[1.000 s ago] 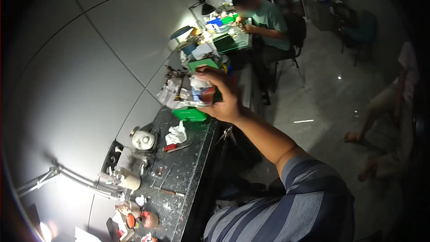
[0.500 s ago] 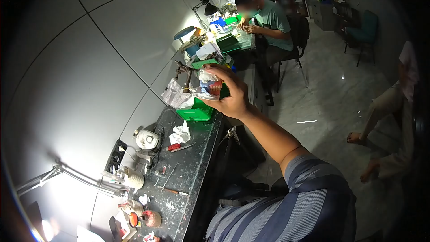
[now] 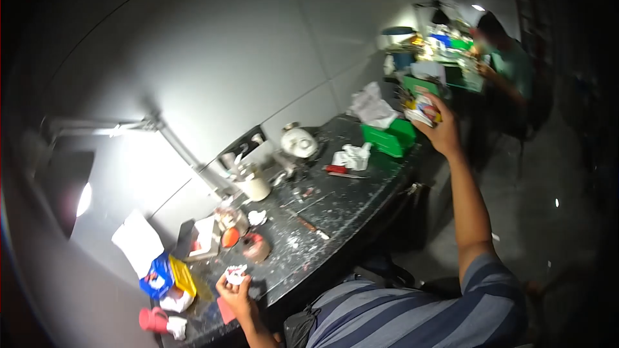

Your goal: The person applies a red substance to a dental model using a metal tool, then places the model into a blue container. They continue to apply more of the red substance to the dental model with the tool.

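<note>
My right hand (image 3: 442, 130) is stretched far out to the upper right, its fingers closed round a white dental model (image 3: 423, 111) with pink and blue parts. Just below and left of it stands a green bin (image 3: 391, 138). Low in the view, my left hand (image 3: 237, 298) pinches a small white and pink dental piece (image 3: 236, 274) above the front edge of the dark worktop (image 3: 335, 209). Beside that hand lies a flat pink sheet (image 3: 225, 310). A jar with a reddish rim (image 3: 256, 247) stands just above it.
A red-handled knife (image 3: 336, 169), crumpled white paper (image 3: 352, 156), a white burner-like device (image 3: 298, 142) and a brown-handled tool (image 3: 312, 227) are on the worktop. A pink mug (image 3: 153, 319) stands at lower left. Another person (image 3: 509, 64) sits at the far bench.
The view has swung left and blurred. My left hand with the small piece has come into view. The right hand still holds the model, now farther right in the picture.
</note>
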`<state>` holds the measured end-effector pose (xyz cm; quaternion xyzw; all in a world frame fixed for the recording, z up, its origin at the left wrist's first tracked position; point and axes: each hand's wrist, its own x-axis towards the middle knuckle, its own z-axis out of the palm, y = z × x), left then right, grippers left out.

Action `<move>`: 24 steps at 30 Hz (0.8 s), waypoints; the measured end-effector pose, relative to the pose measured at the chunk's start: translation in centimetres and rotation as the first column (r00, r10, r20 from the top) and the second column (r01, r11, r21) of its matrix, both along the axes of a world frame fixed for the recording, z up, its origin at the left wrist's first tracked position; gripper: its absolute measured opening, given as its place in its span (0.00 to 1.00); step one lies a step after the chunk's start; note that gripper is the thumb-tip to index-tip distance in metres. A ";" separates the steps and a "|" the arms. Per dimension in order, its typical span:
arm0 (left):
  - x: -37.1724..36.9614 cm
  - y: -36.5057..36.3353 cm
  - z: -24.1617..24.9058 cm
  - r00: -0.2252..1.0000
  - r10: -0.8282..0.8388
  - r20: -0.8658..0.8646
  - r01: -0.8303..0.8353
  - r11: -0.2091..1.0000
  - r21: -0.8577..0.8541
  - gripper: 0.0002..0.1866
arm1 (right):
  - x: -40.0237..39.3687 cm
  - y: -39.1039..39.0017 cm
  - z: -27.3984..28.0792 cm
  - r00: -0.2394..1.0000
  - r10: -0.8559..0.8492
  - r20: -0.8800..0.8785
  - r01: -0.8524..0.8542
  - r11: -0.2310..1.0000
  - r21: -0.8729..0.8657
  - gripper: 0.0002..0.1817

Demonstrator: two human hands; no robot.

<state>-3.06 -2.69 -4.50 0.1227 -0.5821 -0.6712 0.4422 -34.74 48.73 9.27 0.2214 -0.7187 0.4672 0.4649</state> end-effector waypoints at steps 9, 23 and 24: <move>-0.1 0.1 0.0 1.000 -0.029 0.009 0.029 0.999 0.042 0.33 | -10.5 -1.6 -6.3 0.955 0.107 0.277 -0.135 0.987 0.085 0.38; 0.0 0.5 0.7 1.000 -0.023 0.013 0.022 0.999 0.046 0.32 | -10.4 -2.0 -7.6 0.943 -0.046 0.331 -0.047 0.962 0.270 0.31; 0.0 0.7 0.9 0.999 -0.030 0.017 0.029 0.999 0.038 0.32 | -10.3 -2.0 -7.5 0.941 -0.033 0.336 -0.062 0.962 0.267 0.32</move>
